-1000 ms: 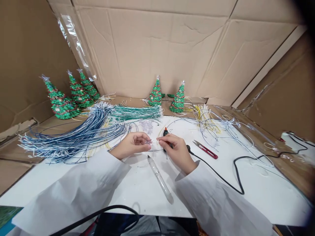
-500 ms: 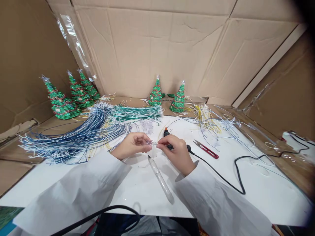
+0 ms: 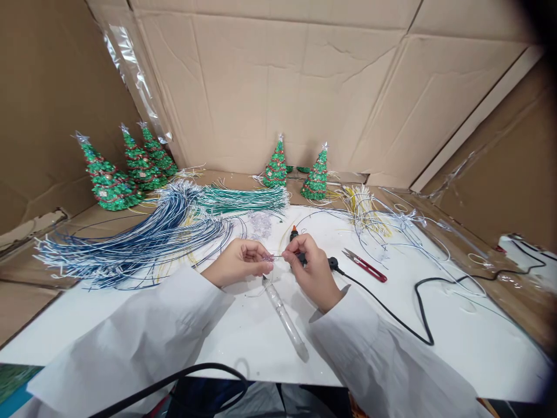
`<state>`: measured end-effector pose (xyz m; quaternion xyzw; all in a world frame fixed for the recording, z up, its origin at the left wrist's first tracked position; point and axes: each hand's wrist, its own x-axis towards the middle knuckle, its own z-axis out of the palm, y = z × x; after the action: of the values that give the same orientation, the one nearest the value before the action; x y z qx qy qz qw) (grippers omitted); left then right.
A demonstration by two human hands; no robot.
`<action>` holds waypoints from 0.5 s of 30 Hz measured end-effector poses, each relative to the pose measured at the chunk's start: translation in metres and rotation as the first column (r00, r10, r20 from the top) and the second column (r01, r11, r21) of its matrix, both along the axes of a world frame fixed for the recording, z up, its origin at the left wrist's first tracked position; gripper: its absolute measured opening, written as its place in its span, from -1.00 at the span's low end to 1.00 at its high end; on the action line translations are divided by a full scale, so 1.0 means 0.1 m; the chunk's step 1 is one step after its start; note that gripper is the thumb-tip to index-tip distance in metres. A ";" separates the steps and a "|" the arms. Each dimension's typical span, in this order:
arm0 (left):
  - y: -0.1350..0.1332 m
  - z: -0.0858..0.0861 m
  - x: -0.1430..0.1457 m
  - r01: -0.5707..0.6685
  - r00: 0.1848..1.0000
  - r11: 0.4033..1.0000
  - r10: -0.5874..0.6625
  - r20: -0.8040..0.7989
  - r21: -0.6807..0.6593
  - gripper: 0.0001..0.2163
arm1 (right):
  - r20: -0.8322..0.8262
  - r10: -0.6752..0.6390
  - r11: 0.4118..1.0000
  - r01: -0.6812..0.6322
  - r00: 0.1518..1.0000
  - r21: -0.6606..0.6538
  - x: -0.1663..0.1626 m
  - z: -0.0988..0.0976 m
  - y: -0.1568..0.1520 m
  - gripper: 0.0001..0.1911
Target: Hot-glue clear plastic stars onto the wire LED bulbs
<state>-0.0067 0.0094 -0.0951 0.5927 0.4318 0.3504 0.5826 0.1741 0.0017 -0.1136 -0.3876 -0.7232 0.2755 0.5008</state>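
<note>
Between finger and thumb, my left hand (image 3: 239, 262) pinches a small clear, purplish glittery piece (image 3: 268, 258). From it a short thin wire (image 3: 279, 256) runs across to my right hand (image 3: 314, 271), whose fingertips are closed on the other end. Just below the hands lies a clear pen-shaped tool (image 3: 285, 319) with a dark tip. Partly hidden behind my right hand is a black tool with an orange tip (image 3: 294, 230); a black cable leads off to its right. Red-handled thread snips (image 3: 365, 266) rest further right.
Bundles of blue wires (image 3: 130, 252) and green wires (image 3: 243, 199) lie at left and centre. Yellow-white wires (image 3: 365, 206) sit at the back right. Several small decorated Christmas trees (image 3: 315, 177) stand along the cardboard wall (image 3: 278, 75). A black cable (image 3: 424, 313) crosses the white table.
My right hand has shifted slightly right, and the gap between the hands is wider. The pale loop seen between them before now appears as a thin straight line.
</note>
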 end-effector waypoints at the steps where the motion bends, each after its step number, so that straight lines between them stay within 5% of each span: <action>1: 0.00 -0.01 0.00 -0.003 1.000 1.000 0.003 0.005 -0.004 -0.75 | -0.019 -0.002 1.000 0.002 1.000 -0.001 0.00 -0.01 0.00 -0.89; 15: 0.01 -0.08 0.02 0.016 1.000 0.999 -0.015 -0.021 0.034 -0.75 | -0.159 0.033 0.997 -0.044 0.987 -0.068 -0.02 -0.10 0.02 -0.70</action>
<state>-0.0046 0.0106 -0.1034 0.6093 0.4272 0.3471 0.5707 0.1718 0.0032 -0.1231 -0.3681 -0.6784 0.3407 0.5369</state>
